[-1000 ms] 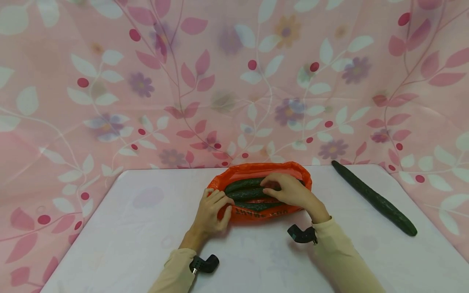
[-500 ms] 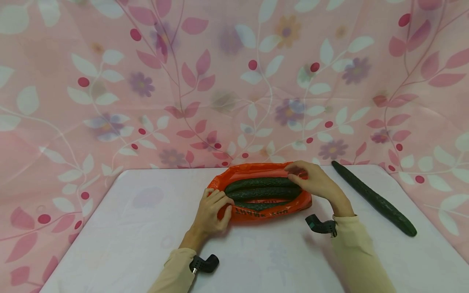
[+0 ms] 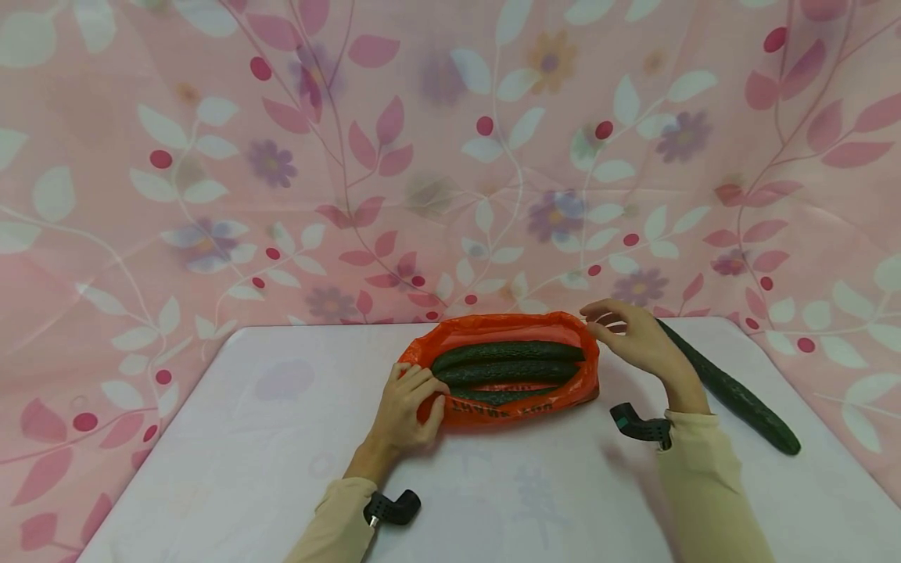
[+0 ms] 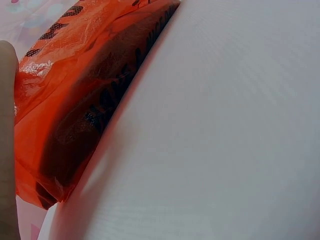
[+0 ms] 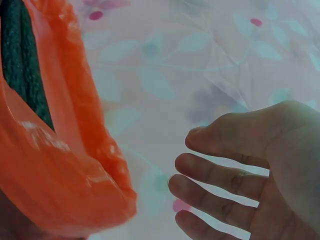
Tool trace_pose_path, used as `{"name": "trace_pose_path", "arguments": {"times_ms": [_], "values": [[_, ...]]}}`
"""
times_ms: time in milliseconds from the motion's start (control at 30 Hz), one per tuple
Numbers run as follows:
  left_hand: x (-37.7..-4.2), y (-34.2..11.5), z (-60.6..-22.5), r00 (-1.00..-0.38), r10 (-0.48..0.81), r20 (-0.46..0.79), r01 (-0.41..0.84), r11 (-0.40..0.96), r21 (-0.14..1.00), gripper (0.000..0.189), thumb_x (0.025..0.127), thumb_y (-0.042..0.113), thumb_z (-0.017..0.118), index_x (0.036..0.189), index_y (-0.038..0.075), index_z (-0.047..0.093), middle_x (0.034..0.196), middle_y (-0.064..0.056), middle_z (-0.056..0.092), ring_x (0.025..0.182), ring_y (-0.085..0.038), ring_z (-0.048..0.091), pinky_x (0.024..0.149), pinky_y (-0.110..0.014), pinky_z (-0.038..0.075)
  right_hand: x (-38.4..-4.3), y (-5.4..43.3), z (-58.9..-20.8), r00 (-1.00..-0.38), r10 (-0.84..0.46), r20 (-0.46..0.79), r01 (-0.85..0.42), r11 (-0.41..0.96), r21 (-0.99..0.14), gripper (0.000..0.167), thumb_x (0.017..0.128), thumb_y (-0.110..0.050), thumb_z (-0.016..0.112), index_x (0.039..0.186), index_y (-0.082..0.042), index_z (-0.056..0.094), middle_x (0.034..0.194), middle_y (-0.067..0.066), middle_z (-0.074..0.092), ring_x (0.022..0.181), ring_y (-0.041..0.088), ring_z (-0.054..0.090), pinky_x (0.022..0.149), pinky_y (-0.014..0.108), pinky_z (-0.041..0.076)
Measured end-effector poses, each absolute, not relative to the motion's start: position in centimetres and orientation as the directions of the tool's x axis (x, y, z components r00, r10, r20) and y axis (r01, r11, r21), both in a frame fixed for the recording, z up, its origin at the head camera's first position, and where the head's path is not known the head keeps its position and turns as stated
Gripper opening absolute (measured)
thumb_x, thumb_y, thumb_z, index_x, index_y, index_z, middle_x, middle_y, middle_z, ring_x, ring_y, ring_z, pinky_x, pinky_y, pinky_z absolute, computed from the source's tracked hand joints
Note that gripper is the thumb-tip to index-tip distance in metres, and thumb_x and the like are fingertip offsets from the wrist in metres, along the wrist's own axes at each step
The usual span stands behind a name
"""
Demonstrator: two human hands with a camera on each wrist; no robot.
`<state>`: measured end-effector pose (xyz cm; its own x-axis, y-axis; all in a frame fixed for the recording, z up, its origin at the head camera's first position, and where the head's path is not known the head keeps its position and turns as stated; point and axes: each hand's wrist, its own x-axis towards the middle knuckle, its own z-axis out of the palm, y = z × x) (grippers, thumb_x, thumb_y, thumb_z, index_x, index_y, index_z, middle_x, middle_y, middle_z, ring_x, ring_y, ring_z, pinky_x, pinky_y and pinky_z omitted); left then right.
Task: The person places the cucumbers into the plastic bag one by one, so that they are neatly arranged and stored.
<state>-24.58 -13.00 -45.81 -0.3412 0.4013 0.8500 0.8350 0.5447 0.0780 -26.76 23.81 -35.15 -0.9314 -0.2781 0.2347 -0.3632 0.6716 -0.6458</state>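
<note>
An orange plastic bag (image 3: 486,414) with dark lettering lies on the table, its mouth spread wide. Inside it are three cucumbers (image 3: 507,371) side by side, the nearest partly covered by the bag's front edge. At the bag's left end my left hand (image 3: 411,407) holds the rim, fingers curled over it. Just off the right end hovers my right hand (image 3: 637,340), its fingers loosely bent and holding nothing; a gap separates it from the bag in the right wrist view. The left wrist view catches the bag's side (image 4: 85,100), a dark shape showing through the plastic.
A long loose cucumber (image 3: 739,395) lies slanted on the right of the white table (image 3: 281,438), its far tip partly behind my right hand. Behind the table hangs a pink floral cloth (image 3: 450,156).
My right hand has moved right, from over the cucumbers in the bag to outside its right end. My left hand has kept its place on the rim.
</note>
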Motion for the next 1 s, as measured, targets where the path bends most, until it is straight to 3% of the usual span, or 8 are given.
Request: {"name": "trace_pose_path", "arguments": {"times_ms": [233, 533, 800, 900, 1000], "values": [[-24.6, -13.0, -45.9, -0.341, 0.393, 0.854, 0.837, 0.541, 0.086, 0.009, 0.080, 0.016, 0.055, 0.079, 0.018, 0.064, 0.075, 0.007, 0.059, 0.071, -0.012, 0.050, 0.082, -0.040, 0.038, -26.3, 26.1, -34.9, -0.956, -0.197, 0.218, -0.293, 0.695, -0.657, 0.035, 0.096, -0.032, 0.053, 0.124, -0.012, 0.056, 0.120, 0.012, 0.060, 0.107, 0.032, 0.058, 0.092, 0.051, 0.047], [-24.6, -13.1, -46.1, -0.350, 0.371, 0.860, 0.836, 0.537, 0.108, 0.010, 0.079, 0.015, 0.054, 0.078, 0.018, 0.064, 0.074, 0.007, 0.059, 0.071, -0.012, 0.050, 0.083, -0.040, 0.037, -26.3, 28.0, -35.2, -0.963, -0.152, 0.223, -0.264, 0.707, -0.656, 0.037, 0.098, -0.028, 0.048, 0.130, -0.011, 0.053, 0.122, 0.018, 0.058, 0.110, 0.039, 0.055, 0.085, 0.051, 0.049], [-24.7, -13.0, -46.0, -0.348, 0.374, 0.860, 0.840, 0.532, 0.108, 0.010, 0.080, 0.015, 0.054, 0.079, 0.018, 0.064, 0.074, 0.007, 0.059, 0.071, -0.012, 0.051, 0.083, -0.040, 0.037, -26.0, 30.7, -35.6, -0.973, -0.085, 0.215, -0.209, 0.721, -0.661, 0.039, 0.098, -0.024, 0.045, 0.134, -0.008, 0.047, 0.129, 0.024, 0.051, 0.119, 0.046, 0.045, 0.093, 0.065, 0.035], [-24.7, -13.0, -46.1, -0.351, 0.370, 0.860, 0.840, 0.529, 0.116, 0.010, 0.080, 0.015, 0.054, 0.079, 0.018, 0.064, 0.074, 0.007, 0.059, 0.072, -0.011, 0.051, 0.083, -0.040, 0.037, -26.0, 31.8, -36.0, -0.973, -0.039, 0.226, -0.179, 0.742, -0.646, 0.039, 0.098, -0.024, 0.047, 0.132, -0.005, 0.048, 0.127, 0.025, 0.051, 0.116, 0.047, 0.046, 0.090, 0.060, 0.040], [-24.7, -13.0, -46.2, -0.361, 0.365, 0.858, 0.838, 0.530, 0.128, 0.011, 0.081, 0.016, 0.054, 0.079, 0.018, 0.064, 0.074, 0.007, 0.058, 0.072, -0.011, 0.052, 0.083, -0.040, 0.037, -26.0, 32.6, -36.6, -0.974, 0.019, 0.225, -0.136, 0.747, -0.651, 0.041, 0.097, -0.027, 0.047, 0.131, -0.003, 0.049, 0.127, 0.025, 0.051, 0.116, 0.045, 0.047, 0.082, 0.041, 0.045]]}}
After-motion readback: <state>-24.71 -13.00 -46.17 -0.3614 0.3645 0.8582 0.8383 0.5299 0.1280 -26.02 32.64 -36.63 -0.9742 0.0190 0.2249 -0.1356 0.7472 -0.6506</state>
